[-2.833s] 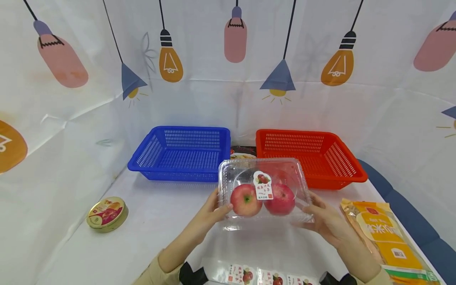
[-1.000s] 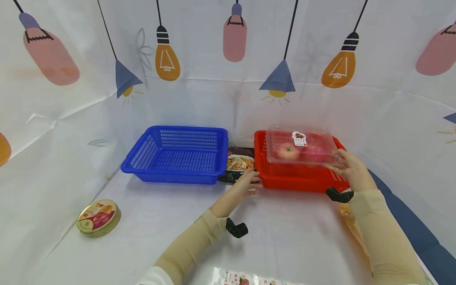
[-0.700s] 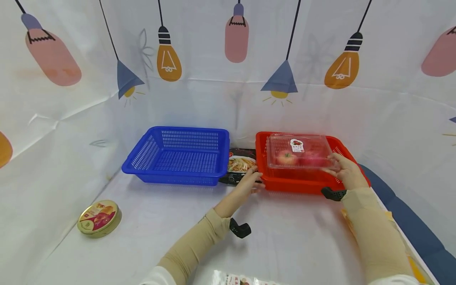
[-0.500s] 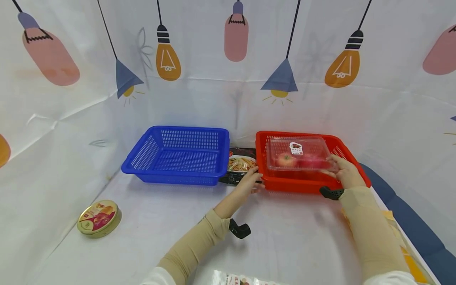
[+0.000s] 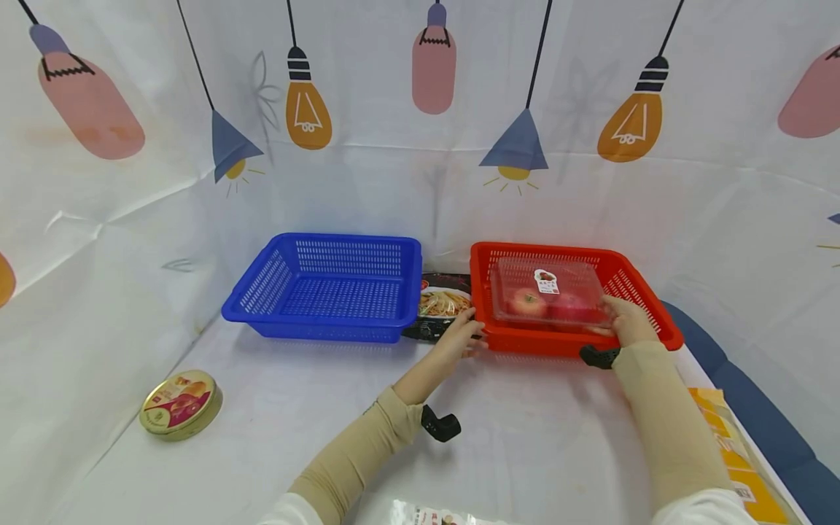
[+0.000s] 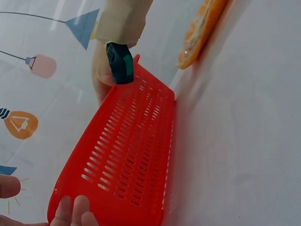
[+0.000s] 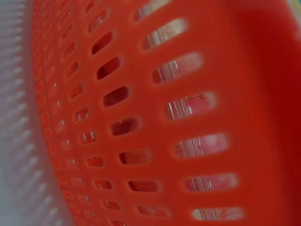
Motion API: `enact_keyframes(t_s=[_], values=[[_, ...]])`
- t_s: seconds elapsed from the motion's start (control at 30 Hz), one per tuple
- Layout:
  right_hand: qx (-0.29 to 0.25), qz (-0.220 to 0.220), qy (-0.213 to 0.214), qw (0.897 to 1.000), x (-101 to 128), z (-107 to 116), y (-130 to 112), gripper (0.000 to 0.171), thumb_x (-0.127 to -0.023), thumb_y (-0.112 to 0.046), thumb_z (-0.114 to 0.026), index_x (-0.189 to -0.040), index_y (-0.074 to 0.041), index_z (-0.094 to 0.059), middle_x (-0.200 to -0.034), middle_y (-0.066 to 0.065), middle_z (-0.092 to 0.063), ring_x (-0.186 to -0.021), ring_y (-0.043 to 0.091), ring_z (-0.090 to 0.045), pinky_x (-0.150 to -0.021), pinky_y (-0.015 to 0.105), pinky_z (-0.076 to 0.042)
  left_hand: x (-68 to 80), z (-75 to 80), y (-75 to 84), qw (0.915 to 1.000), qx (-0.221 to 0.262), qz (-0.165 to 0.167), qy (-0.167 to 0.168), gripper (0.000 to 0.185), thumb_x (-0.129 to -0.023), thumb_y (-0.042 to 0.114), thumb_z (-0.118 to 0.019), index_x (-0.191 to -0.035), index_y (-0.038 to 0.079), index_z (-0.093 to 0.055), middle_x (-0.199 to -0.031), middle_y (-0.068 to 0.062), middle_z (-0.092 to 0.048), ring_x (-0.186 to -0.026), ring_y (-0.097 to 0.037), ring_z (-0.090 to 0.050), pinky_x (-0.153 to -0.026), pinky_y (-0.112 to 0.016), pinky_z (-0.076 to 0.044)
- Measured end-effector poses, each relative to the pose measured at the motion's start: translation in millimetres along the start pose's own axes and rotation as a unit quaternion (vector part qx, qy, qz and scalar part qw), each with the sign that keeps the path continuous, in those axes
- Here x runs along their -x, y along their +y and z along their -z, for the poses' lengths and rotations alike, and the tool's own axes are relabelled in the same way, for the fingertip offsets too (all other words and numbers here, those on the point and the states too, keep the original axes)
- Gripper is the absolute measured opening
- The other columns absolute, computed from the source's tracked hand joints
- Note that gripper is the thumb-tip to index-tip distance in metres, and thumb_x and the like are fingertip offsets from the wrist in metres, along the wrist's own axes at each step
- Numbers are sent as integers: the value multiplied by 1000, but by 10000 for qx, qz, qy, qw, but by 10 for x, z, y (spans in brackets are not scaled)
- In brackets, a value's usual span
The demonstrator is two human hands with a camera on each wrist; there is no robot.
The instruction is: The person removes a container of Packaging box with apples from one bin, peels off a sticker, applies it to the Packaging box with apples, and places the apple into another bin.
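- The clear plastic clamshell box with two red apples inside (image 5: 550,297) sits down in the red slotted plastic basket (image 5: 650,313), lying flat, its white fruit label facing up.
- The right hand (image 5: 625,319) is at the box's right end, reaching over the basket's near rim; its fingers lie against the box's side, but how tightly they curl round it I cannot make out from the head view.
- From the right wrist view there is only the basket's red slotted wall (image 7: 141,122) up close, with ribbed clear plastic glinting through the slots; no fingers show.
- The left hand (image 5: 462,337) rests at the basket's near left corner, fingers fairly straight and laid against the wall; in the left wrist view the fingertips (image 6: 75,212) touch the red rim at that corner, gripping nothing.
- Both forearms are in beige sleeves, each with a black wrist-worn device.
- Just left of the red basket, between it and the next one, lies a dark food packet with a noodle picture (image 5: 441,300).
- Beyond that stands a blue slotted plastic basket (image 5: 262,292), side by side with the red one.
- Well apart, at the near left of the white table, lies a round gold tin with a fruit-print lid (image 5: 180,394).
- At the near right edge lies an orange and yellow flat packet (image 5: 731,456).
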State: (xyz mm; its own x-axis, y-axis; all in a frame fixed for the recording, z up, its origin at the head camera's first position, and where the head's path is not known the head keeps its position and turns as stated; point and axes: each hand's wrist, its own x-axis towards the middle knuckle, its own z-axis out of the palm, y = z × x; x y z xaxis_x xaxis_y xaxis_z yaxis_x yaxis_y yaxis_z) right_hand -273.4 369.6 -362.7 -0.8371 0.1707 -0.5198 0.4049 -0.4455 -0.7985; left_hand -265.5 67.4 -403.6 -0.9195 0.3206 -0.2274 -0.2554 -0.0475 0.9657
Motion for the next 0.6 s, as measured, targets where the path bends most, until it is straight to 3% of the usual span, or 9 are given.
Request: enact_keyframes(t_s=[0.1,0.3,0.5,0.57,0.6], values=[[44,-247,198,9995,-8,0,4,10,-90,-25,-58,-97,-17,-58,-69,-3,-64,-65,15,-66,-72,30,-54,10,-1,-6,10000,-11,-15,-31,57,-93,18,-45,-146,10,-25,-108,-17,-59,-100,-38,-58,-73,-33,-46],[165,-445,307,9984,-37,-30,-17,44,-92,-23,-55,-131,-19,-36,-68,0,-64,-69,17,-67,-80,32,-52,15,3,-16,9999,-56,-48,-88,56,-94,20,-44,-146,11,-24,-104,-13,-60,-101,-38,-57,-77,-37,-47],[1317,-297,660,9886,-44,-56,-58,62,-93,-31,-51,-146,-16,-22,-73,-6,-59,-66,11,-62,-79,28,-52,25,35,-10,9993,-106,-113,-329,58,-95,20,-43,-147,10,-21,-115,-20,-58,-100,-36,-58,-82,-41,-46],[1646,-185,841,9826,-67,-78,-93,64,-93,-32,-50,-147,-16,-19,-84,-7,-55,-74,9,-58,-82,26,-51,36,58,-3,9989,-102,-133,-434,59,-95,21,-43,-148,10,-19,-118,-20,-57,-101,-35,-58,-89,-46,-44],[1653,-69,925,9819,-84,-96,-111,66,-93,-30,-49,-148,-16,-15,-97,-3,-55,-80,10,-55,-86,27,-49,41,74,-1,9987,-101,-134,-481,59,-95,22,-43,-148,10,-19,-120,-20,-57,-102,-35,-58,-91,-47,-43]])
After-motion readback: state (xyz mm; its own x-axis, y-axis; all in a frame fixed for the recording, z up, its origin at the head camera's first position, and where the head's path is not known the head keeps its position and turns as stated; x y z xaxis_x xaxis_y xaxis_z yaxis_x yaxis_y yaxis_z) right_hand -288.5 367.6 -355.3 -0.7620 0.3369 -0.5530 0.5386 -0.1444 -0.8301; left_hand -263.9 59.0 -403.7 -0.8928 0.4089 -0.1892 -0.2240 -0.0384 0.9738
